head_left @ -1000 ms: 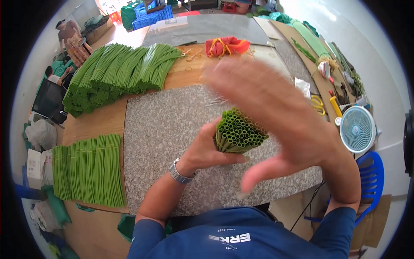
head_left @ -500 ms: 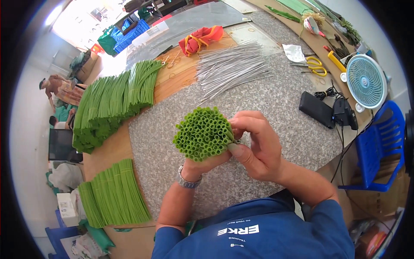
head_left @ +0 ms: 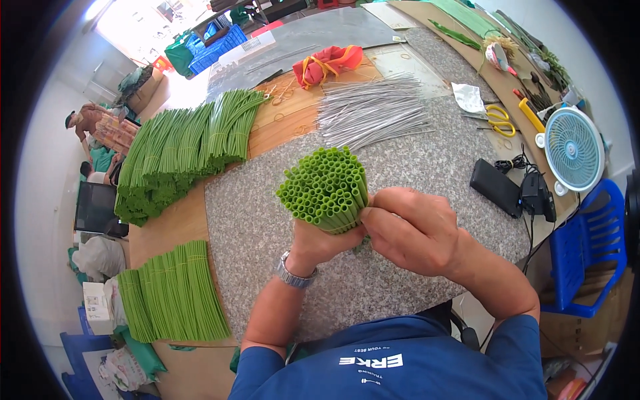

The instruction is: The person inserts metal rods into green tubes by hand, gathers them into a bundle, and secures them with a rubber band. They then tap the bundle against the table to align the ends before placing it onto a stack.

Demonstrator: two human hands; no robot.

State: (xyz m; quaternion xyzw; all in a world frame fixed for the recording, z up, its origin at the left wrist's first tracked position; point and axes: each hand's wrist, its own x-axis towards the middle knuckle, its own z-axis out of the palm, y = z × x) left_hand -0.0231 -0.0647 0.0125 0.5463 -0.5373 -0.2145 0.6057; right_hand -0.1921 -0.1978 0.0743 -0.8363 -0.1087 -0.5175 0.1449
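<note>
A thick bundle of hollow green tubes point(head_left: 325, 185) stands above the stone-patterned table, its open ends tilted up toward me. Wrapped round its lower part is my left hand point(head_left: 317, 245), with a metal watch on the wrist. My right hand point(head_left: 419, 230) is closed in a pinch against the bundle's right side. Whatever sits between those fingertips is hidden. A thin band point(head_left: 345, 229) shows around the tubes just above my left hand. Beyond the bundle lies a loose spread of thin silvery wires point(head_left: 373, 110).
Large piles of green tubes point(head_left: 180, 150) and banded bundles point(head_left: 177, 293) lie on the left. At the right are yellow-handled scissors point(head_left: 500, 121), a black power bank point(head_left: 495, 187) with cables, a fan point(head_left: 575, 150) and a blue chair point(head_left: 587, 253). Another person point(head_left: 100, 127) is far left.
The bundle has tipped, showing more of its side and the band. My right hand has turned knuckles-up, its fingers closing against the bundle. The whole view has shifted slightly.
</note>
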